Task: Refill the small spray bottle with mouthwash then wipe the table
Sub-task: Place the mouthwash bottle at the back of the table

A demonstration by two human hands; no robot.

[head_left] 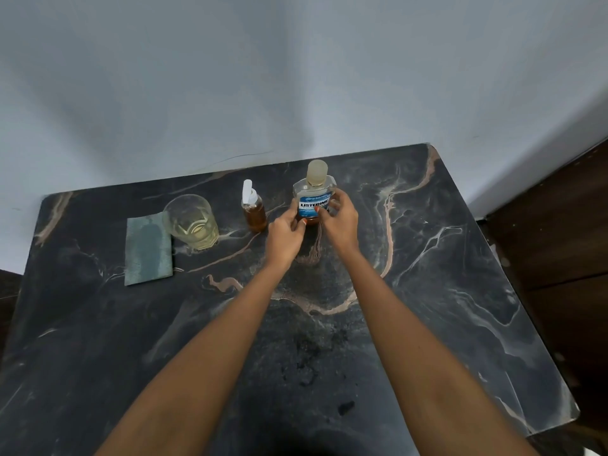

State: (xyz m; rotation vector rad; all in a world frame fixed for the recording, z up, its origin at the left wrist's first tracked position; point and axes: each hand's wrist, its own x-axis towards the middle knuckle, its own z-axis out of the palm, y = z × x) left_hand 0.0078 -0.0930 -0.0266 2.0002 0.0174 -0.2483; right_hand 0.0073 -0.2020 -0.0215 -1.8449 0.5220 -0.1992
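Upright, mouthwash (313, 199) between left hand (284, 236), right hand (340, 222)

A single wide-angle view from above the near edge of the table (444, 291), facing forward and steeply down toward its far edge and the wall (296, 77); the table fills the lower half.

We read "LISTERINE" in bold dark letters on the blue-and-white label (313, 203) of the mouthwash bottle (316, 175). Beneath it we make out "COO", the rest hidden. The smaller print is too blurred to read.
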